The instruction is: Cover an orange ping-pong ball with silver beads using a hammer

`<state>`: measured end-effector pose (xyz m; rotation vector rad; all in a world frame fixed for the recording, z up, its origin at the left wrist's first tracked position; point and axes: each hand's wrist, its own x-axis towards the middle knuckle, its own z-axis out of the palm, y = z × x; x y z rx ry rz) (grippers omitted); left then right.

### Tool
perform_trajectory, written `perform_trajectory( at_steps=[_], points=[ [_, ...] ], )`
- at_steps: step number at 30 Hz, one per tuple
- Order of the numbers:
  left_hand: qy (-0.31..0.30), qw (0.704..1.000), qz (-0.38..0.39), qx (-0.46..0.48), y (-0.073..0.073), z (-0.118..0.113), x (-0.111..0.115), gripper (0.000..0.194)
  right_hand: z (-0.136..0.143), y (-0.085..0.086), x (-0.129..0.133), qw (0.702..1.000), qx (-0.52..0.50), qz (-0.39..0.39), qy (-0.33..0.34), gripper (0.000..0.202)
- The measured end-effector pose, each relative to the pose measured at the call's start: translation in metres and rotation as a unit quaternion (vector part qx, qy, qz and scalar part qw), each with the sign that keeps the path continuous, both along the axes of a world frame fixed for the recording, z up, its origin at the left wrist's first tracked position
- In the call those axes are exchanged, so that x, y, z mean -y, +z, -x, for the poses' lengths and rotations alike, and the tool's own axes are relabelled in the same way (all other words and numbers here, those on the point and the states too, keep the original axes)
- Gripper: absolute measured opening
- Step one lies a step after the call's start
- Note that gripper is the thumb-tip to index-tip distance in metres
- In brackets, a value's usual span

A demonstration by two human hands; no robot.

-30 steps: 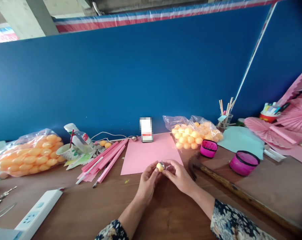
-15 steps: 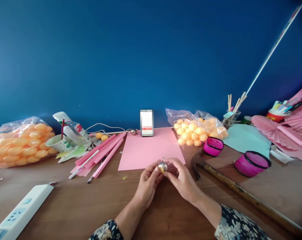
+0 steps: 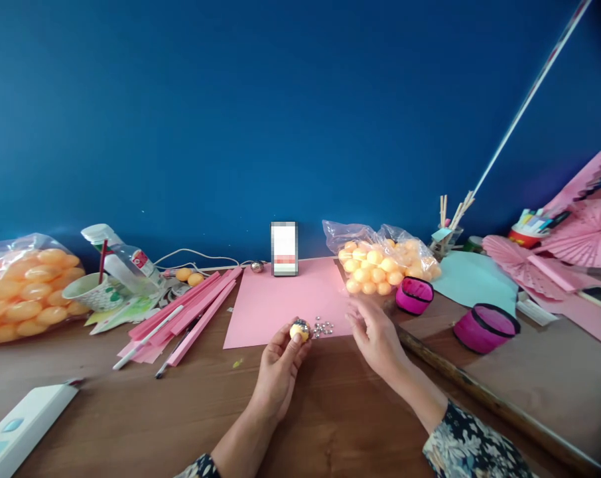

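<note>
Just below the middle of the frame, the left hand [image 3: 279, 365] pinches a small ball [image 3: 299, 329] between thumb and fingertips, holding it up over the near edge of the pink paper sheet [image 3: 286, 302]. The ball is pale yellow-orange, and part of its surface is covered with small shiny silver studs, so it looks half plain and half metallic. Just to the right of it, a little cluster of loose silver studs [image 3: 323, 326] lies on the paper.

The right hand [image 3: 375, 335] hovers right of the cluster with its fingers spread and loose, grasping nothing.

The wooden table [image 3: 131, 411] fills the lower frame. In the centre right, behind the paper, sits a clear bag of orange balls [image 3: 383, 262], with two pink round containers [image 3: 485, 326] to its right. A bigger bag of orange balls [image 3: 24, 292] lies at the left edge. Pink paper strips [image 3: 186, 318] fan out left of the sheet, and a long wooden stick [image 3: 489, 401] runs across the lower right. A small phone [image 3: 284, 248] stands against the blue wall [image 3: 280, 119].
</note>
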<state>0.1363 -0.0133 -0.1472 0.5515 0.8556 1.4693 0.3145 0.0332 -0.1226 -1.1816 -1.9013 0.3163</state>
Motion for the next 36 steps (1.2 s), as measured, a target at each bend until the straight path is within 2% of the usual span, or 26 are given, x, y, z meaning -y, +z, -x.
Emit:
perform_trajectory(
  at_steps=[2, 5, 9, 12, 18, 27, 36],
  points=[
    [-0.001, 1.000, 0.006, 0.000, -0.001, 0.001, 0.000, 0.030, -0.008, 0.001, -0.005, 0.996, 0.072, -0.040, -0.019, 0.022],
    [-0.003, 1.000, 0.016, -0.005, -0.001, 0.000, 0.001, 0.029, -0.018, 0.001, -0.005, 0.983, 0.170, -0.040, -0.056, 0.022],
    [-0.006, 1.000, 0.020, -0.015, 0.000, -0.002, 0.002, 0.031, -0.036, -0.003, 0.007, 0.958, 0.266, -0.011, -0.107, 0.044],
    [-0.020, 0.999, 0.015, -0.024, 0.002, -0.002, 0.003, 0.033, -0.050, -0.010, 0.016, 0.946, 0.306, 0.016, -0.108, 0.054],
    [-0.031, 0.999, 0.006, -0.039, 0.006, -0.001, 0.004, 0.032, -0.063, -0.014, 0.026, 0.945, 0.312, 0.032, -0.093, 0.046],
    [-0.027, 0.999, 0.006, -0.026, 0.007, -0.002, 0.006, 0.033, -0.085, -0.011, 0.026, 0.941, 0.333, 0.023, -0.047, 0.047],
    [-0.034, 0.999, -0.001, -0.024, 0.006, 0.000, 0.006, 0.034, -0.104, -0.014, 0.026, 0.934, 0.353, 0.001, -0.057, 0.047]
  ],
)
